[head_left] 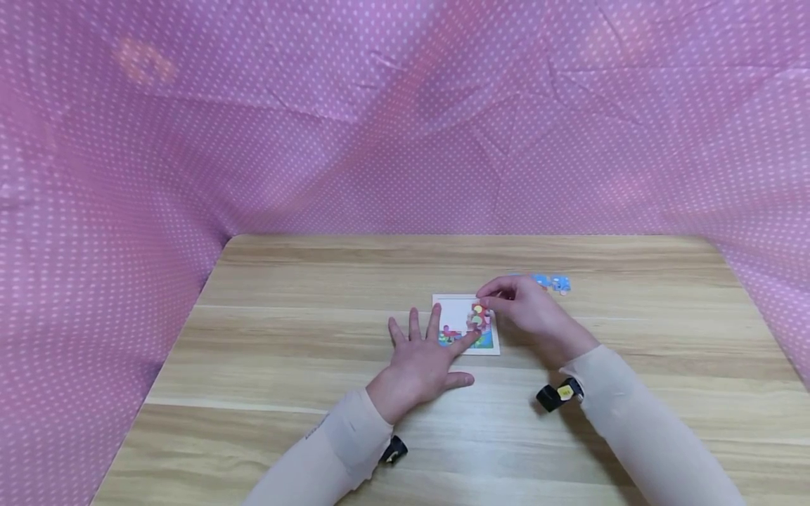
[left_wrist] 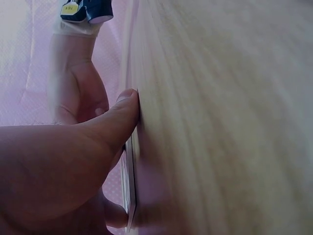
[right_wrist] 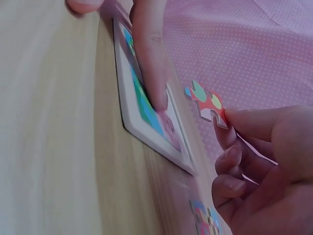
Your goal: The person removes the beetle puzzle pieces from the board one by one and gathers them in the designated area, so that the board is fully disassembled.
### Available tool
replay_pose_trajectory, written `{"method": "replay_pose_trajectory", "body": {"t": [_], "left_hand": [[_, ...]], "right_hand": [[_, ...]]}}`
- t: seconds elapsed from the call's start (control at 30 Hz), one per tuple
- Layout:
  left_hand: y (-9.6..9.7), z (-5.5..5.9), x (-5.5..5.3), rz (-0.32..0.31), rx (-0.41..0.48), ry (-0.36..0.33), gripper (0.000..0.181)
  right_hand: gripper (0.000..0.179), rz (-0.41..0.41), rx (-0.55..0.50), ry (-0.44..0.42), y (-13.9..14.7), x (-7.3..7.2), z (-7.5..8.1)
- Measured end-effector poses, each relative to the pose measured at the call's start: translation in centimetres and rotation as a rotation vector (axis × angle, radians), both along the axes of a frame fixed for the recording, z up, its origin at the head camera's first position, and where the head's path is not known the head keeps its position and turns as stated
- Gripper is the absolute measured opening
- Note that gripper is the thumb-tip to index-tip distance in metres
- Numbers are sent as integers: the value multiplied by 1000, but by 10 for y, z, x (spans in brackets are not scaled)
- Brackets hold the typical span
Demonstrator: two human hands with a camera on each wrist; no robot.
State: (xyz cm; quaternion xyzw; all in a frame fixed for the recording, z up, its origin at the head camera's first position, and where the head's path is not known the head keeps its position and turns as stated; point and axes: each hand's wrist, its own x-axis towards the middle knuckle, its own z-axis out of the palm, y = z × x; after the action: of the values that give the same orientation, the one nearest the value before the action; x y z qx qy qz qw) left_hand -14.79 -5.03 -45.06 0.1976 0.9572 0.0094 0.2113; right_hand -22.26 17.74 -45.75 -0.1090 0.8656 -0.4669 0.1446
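A white-framed puzzle board (head_left: pixel 457 311) lies on the table, with coloured pieces (head_left: pixel 484 341) along its lower edge and bare white above. My left hand (head_left: pixel 422 370) is spread over its lower left, fingers straight. In the right wrist view, the left index finger (right_wrist: pixel 155 78) presses on the fitted pieces. Thumb and index finger of my right hand (head_left: pixel 533 307) pinch a jigsaw puzzle piece (right_wrist: pixel 209 104), red with yellow and green spots. That piece is held up over the board's right side, tilted, its body sticking out from the fingertips.
Several loose blue puzzle pieces (head_left: pixel 560 282) lie beyond the right hand, partly hidden by it. The wooden table (head_left: pixel 285 337) ends at a pink dotted cloth (head_left: pixel 405 140) hanging behind and at the sides. Black wrist cameras (head_left: pixel 557 396) are strapped under both sleeves.
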Motion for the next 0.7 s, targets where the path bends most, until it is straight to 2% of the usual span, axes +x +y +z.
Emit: {"method": "replay_pose_trajectory", "body": {"t": [0.33,0.7], "left_hand": [[0,-1,0,6,28,2,78],[1,-3,0,13,27,9,75]], "right_hand": [[20,-24,-10,-27,25,5,7],[22,-36,38,72,51,8,5]]}}
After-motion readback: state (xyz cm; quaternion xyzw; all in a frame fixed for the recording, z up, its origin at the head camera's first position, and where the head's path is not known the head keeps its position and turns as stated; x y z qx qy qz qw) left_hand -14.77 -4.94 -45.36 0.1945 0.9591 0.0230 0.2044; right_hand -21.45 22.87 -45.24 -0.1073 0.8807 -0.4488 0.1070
